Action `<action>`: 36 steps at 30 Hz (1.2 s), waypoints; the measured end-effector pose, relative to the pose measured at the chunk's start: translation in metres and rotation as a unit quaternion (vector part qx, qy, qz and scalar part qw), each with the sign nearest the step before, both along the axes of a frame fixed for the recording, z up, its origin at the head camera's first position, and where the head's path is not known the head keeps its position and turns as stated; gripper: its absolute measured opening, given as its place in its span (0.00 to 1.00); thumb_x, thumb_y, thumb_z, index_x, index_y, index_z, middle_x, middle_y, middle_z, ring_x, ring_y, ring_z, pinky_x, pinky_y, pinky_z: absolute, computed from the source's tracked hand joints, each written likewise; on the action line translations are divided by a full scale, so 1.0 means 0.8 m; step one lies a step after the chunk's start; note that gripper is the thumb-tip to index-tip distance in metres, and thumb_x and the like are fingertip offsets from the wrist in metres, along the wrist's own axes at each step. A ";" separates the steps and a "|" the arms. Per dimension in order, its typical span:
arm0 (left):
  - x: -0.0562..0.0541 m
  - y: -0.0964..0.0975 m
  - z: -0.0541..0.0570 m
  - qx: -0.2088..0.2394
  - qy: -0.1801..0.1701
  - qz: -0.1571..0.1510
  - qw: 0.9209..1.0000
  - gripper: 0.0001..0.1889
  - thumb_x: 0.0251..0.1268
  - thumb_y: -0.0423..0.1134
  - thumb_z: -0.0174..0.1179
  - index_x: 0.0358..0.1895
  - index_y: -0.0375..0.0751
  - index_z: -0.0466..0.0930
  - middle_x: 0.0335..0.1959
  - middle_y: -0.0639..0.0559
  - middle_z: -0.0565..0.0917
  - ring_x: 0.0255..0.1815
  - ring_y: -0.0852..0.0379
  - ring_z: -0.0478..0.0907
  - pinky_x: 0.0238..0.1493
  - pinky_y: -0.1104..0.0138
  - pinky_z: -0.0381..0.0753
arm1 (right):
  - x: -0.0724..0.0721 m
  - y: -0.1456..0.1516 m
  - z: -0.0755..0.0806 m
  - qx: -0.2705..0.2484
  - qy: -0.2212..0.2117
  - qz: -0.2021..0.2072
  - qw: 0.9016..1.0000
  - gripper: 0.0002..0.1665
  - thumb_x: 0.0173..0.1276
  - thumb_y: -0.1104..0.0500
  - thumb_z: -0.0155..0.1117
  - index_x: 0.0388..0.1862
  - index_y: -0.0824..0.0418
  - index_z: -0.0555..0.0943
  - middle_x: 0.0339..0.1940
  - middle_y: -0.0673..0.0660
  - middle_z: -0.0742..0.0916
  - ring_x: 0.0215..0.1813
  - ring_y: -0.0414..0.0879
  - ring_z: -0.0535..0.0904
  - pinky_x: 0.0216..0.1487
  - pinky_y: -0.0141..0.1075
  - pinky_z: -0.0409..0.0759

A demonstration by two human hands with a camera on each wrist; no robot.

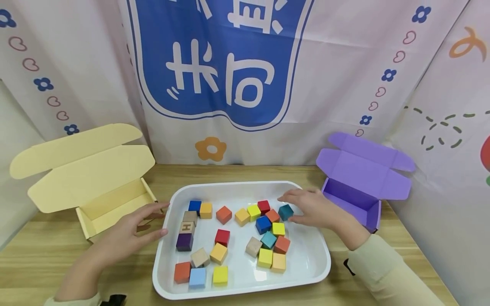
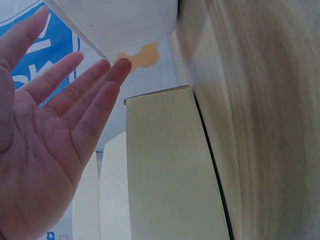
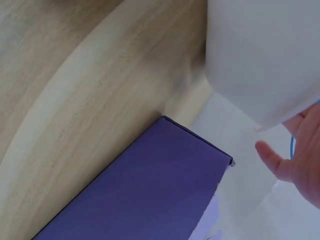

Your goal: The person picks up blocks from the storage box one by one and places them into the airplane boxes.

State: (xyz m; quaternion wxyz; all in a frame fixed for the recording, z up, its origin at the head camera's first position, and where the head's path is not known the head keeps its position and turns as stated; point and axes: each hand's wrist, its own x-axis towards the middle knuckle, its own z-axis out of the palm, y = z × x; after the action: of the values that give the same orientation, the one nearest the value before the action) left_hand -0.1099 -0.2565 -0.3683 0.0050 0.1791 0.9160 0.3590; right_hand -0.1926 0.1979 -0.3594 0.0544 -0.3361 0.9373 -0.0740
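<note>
A white tray (image 1: pixel 237 289) holds several coloured wooden cubes in loose groups. My left hand (image 1: pixel 128 231) hovers beside the tray's left rim, fingers extended and thumb apart, between the tray and the yellow box. In the left wrist view the palm of this hand (image 2: pixel 55 125) is bare. My right hand (image 1: pixel 315 208) reaches over the tray's right side, with thumb and fingers spread around a teal cube (image 1: pixel 286 212). Close by lie a red cube (image 1: pixel 263 207), an orange-red cube (image 1: pixel 272 215) and a blue cube (image 1: pixel 263 225). In the right wrist view the tray wall partly hides this hand (image 3: pixel 305 160).
An open yellow cardboard box (image 1: pixel 115 208) stands left of the tray, lid raised. On the right is a smaller open purple box (image 1: pixel 352 204), behind my right forearm. A printed cloth (image 1: pixel 229 140) hangs behind the wooden table (image 1: pixel 30 263).
</note>
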 end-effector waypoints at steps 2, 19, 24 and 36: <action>-0.002 -0.001 -0.001 0.009 -0.019 -0.004 1.000 0.33 0.68 0.47 0.63 0.73 0.45 0.64 0.68 0.40 0.74 0.61 0.36 0.78 0.52 0.50 0.82 | -0.001 -0.001 -0.002 0.010 -0.002 -0.006 1.000 0.32 0.60 0.52 0.75 0.64 0.52 0.79 0.62 0.54 0.83 0.65 0.53 0.78 0.65 0.68 0.63; -0.025 -0.011 -0.003 0.039 -0.117 -0.044 0.991 0.42 0.65 0.48 0.66 0.76 0.37 0.55 0.66 0.35 0.74 0.62 0.36 0.76 0.50 0.58 0.84 | -0.013 -0.006 -0.015 0.060 -0.002 -0.012 0.998 0.26 0.59 0.53 0.76 0.58 0.53 0.83 0.55 0.53 0.86 0.60 0.52 0.79 0.65 0.67 0.63; -0.028 -0.011 -0.001 0.041 -0.135 -0.044 0.989 0.44 0.63 0.48 0.67 0.77 0.37 0.55 0.63 0.37 0.77 0.61 0.38 0.76 0.49 0.59 0.84 | -0.015 -0.010 -0.015 0.069 -0.004 -0.018 0.997 0.24 0.60 0.54 0.75 0.56 0.52 0.84 0.54 0.53 0.86 0.59 0.53 0.77 0.64 0.65 0.65; -0.029 -0.010 -0.004 0.058 -0.153 -0.054 0.985 0.46 0.64 0.45 0.67 0.77 0.32 0.51 0.52 0.46 0.83 0.49 0.68 0.79 0.44 0.70 0.83 | -0.016 -0.014 -0.019 0.067 -0.008 -0.025 0.997 0.18 0.61 0.53 0.75 0.51 0.51 0.85 0.50 0.50 0.87 0.57 0.50 0.74 0.61 0.63 0.67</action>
State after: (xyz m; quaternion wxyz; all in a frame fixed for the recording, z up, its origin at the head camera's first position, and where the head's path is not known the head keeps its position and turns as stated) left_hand -0.1331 -0.2649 -0.3713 0.1543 0.1713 0.8712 0.4335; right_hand -0.2052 0.1865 -0.3748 0.0824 -0.3075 0.9479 -0.0146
